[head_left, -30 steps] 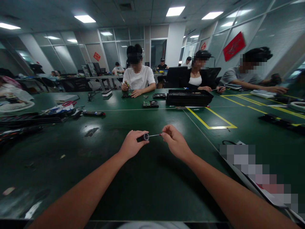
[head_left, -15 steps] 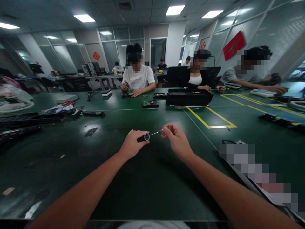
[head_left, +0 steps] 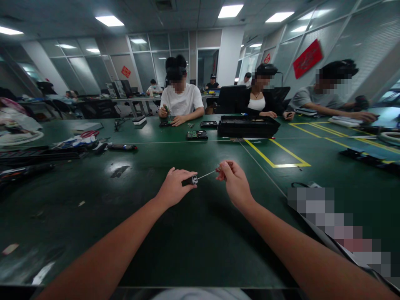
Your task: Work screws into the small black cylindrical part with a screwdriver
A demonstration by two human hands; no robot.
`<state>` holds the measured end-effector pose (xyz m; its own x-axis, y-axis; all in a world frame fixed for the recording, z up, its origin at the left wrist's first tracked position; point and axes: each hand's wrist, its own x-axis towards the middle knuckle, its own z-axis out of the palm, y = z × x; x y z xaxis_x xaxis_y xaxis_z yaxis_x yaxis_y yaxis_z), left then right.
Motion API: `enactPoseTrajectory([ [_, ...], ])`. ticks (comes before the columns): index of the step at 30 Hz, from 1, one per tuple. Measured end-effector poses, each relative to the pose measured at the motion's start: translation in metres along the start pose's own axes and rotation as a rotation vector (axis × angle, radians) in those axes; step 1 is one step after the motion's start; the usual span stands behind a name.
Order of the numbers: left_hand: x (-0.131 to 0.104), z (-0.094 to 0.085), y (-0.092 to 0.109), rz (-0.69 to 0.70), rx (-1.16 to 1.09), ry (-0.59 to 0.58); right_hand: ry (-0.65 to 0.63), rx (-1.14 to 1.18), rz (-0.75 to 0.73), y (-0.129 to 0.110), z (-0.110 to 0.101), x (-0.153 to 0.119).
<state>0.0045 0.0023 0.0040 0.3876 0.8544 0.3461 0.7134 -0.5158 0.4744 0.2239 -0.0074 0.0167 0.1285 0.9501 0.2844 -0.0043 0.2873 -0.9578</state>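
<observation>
Thumb and fingers of my left hand (head_left: 175, 187) grip a short black cylinder (head_left: 189, 181), its light ringed end turned to the right. My right hand (head_left: 233, 177) pinches a thin screwdriver (head_left: 206, 174) by its handle end, which the fingers mostly cover. The slim metal shaft slants down leftward, and its tip meets the open end of the cylinder; whether it touches inside is too small to tell. Both hands are held above the green table (head_left: 181, 246).
Beyond the hands lie a circuit-board device (head_left: 197, 135) and a long black tray (head_left: 248, 127). Tools such as a black screwdriver-like pen (head_left: 121, 147) and red-handled scissors (head_left: 89, 133) are at left. Several people sit across the table. A blurred-out object (head_left: 340, 229) lies at right.
My right hand has shifted slightly right and the shaft now shows longer. The cylinder's end has turned a little more toward the right, with the screwdriver tip at its face.
</observation>
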Motion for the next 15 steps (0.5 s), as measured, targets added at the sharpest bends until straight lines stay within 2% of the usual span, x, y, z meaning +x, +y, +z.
enactPoseTrajectory([
  [8, -0.001, 0.001, 0.002, -0.008, 0.017, -0.035, -0.093, -0.354, -0.174, -0.009, -0.001, -0.007],
  [15, -0.001, 0.005, 0.001, 0.009, 0.030, -0.099, -0.217, -0.523, -0.269, -0.019, -0.002, -0.009],
])
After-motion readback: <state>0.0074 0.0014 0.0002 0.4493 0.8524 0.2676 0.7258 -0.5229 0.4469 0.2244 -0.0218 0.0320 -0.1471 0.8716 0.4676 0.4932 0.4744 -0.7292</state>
